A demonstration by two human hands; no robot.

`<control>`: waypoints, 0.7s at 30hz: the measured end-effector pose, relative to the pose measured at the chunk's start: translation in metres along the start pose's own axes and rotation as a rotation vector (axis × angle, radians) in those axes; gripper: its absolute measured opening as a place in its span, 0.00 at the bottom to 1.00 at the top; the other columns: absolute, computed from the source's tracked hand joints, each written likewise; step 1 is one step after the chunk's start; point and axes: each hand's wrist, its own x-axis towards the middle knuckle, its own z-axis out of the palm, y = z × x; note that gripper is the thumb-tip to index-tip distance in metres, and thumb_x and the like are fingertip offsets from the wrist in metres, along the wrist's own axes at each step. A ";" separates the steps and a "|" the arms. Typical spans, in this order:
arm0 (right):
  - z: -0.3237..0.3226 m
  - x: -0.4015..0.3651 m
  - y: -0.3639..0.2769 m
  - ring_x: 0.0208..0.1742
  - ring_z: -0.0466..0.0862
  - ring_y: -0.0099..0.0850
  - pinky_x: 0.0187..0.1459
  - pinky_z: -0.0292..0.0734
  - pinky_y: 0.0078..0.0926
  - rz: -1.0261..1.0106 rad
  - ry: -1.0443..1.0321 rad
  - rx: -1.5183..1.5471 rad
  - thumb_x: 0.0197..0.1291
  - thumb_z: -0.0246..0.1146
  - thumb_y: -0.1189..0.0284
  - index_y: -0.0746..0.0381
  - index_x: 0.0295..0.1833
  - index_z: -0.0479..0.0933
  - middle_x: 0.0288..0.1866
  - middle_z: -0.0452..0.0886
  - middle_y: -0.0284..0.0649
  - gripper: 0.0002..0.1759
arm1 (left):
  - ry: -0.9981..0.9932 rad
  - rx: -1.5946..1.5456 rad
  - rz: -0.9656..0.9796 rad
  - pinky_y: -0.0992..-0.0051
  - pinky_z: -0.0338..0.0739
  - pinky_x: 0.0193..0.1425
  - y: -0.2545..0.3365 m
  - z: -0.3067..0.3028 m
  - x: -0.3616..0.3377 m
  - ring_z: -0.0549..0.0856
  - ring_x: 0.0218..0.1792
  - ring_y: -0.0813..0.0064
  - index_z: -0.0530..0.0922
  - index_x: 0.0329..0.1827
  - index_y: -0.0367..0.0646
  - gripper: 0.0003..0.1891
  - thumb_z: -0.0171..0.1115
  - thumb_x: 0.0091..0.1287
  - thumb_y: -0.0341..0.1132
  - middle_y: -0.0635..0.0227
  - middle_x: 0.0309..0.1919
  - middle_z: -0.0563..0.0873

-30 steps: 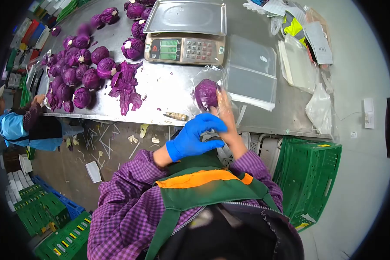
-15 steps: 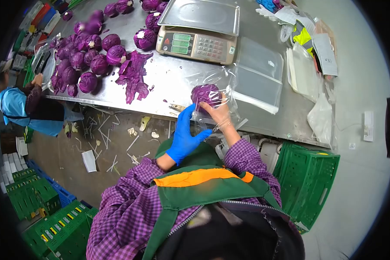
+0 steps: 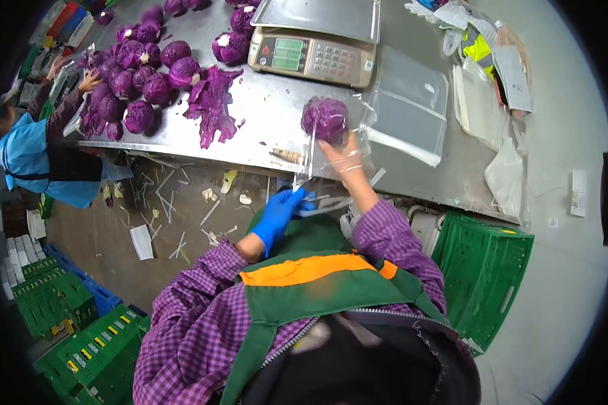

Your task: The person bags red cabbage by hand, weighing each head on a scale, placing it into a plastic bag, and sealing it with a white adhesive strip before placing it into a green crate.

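A red cabbage point(image 3: 325, 117) sits inside a clear plastic bag point(image 3: 312, 162) at the table's front edge, below the scale. My right hand point(image 3: 344, 160), bare, is in the bag's mouth with its fingers against the near side of the cabbage. Closer to my body, my left hand point(image 3: 280, 214) in a blue glove is closed on the bag's edge and pulls it taut. A small knife-like piece with a light handle point(image 3: 286, 155) lies on the table left of the bag.
A digital scale point(image 3: 311, 57) stands behind the cabbage. Flat clear bags point(image 3: 409, 111) lie to the right. Loose purple leaves point(image 3: 213, 104) and a heap of cabbages point(image 3: 142, 81) are at left, where a co-worker point(image 3: 44, 158) reaches in. Green crates point(image 3: 483, 277) stand at right.
My left hand has moved down from beside the cabbage and closed on the bag's edge. The cabbage has shifted slightly away from me, with my right hand now below it.
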 end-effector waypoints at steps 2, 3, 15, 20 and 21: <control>-0.040 -0.039 -0.008 0.46 0.81 0.35 0.49 0.74 0.30 0.014 -0.137 -0.200 0.48 0.71 0.59 0.69 0.63 0.64 0.43 0.81 0.50 0.42 | -0.013 -0.065 0.047 0.78 0.75 0.45 -0.002 -0.006 0.000 0.83 0.41 0.78 0.79 0.52 0.39 0.17 0.51 0.72 0.41 0.66 0.44 0.85; -0.058 -0.058 -0.012 0.45 0.82 0.39 0.47 0.75 0.33 -0.136 -0.188 -0.309 0.49 0.69 0.60 0.67 0.59 0.69 0.43 0.81 0.49 0.34 | -0.011 -0.056 0.035 0.77 0.75 0.45 0.001 -0.004 -0.004 0.82 0.41 0.78 0.77 0.53 0.39 0.17 0.49 0.72 0.40 0.65 0.46 0.85; -0.059 -0.133 -0.060 0.35 0.81 0.39 0.36 0.75 0.36 -0.481 -0.532 -0.252 0.52 0.65 0.71 0.60 0.38 0.77 0.32 0.79 0.38 0.08 | 0.024 -0.166 0.055 0.82 0.72 0.39 -0.011 0.007 -0.018 0.79 0.34 0.83 0.82 0.44 0.40 0.15 0.55 0.69 0.42 0.72 0.36 0.84; -0.060 -0.127 -0.060 0.36 0.81 0.43 0.36 0.75 0.40 -0.505 -0.682 -0.357 0.53 0.63 0.71 0.62 0.34 0.73 0.32 0.78 0.43 0.07 | 0.116 -0.011 0.128 0.80 0.74 0.40 -0.023 0.002 -0.007 0.80 0.33 0.83 0.83 0.43 0.39 0.14 0.56 0.68 0.40 0.73 0.33 0.85; -0.068 -0.129 -0.057 0.36 0.81 0.43 0.36 0.75 0.40 -0.506 -0.679 -0.361 0.53 0.63 0.71 0.62 0.34 0.73 0.32 0.78 0.43 0.07 | 0.147 0.025 0.137 0.80 0.75 0.40 -0.023 0.003 -0.005 0.80 0.32 0.83 0.83 0.43 0.38 0.13 0.56 0.68 0.39 0.73 0.32 0.85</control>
